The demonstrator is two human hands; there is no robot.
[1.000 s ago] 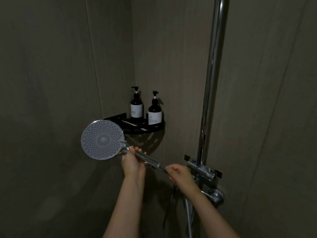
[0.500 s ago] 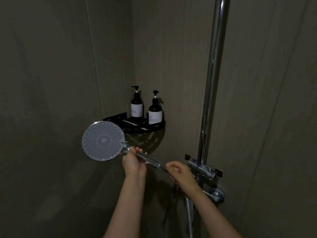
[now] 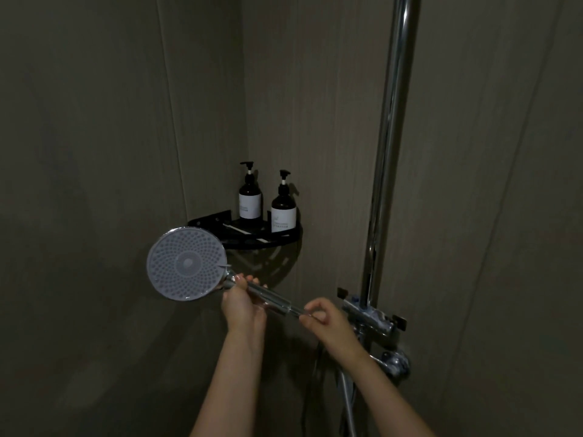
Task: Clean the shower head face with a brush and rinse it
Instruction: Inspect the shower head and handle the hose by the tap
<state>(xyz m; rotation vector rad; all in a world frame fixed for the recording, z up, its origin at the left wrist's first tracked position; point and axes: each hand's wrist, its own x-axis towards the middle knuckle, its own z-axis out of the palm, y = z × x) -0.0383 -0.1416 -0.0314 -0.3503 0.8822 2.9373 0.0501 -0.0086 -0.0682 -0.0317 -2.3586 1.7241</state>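
While hands (image 3: pixel 243 305) grip handle, shower head (image 3: pixel 186 264) left

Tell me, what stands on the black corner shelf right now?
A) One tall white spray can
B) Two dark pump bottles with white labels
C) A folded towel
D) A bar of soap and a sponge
B: two pump bottles, dark with white labels, stand side by side on the shelf in the corner, behind the shower head.

Open space lies left of the shower head (image 3: pixel 186 264); corner shelf (image 3: pixel 252 239) crowds behind it.
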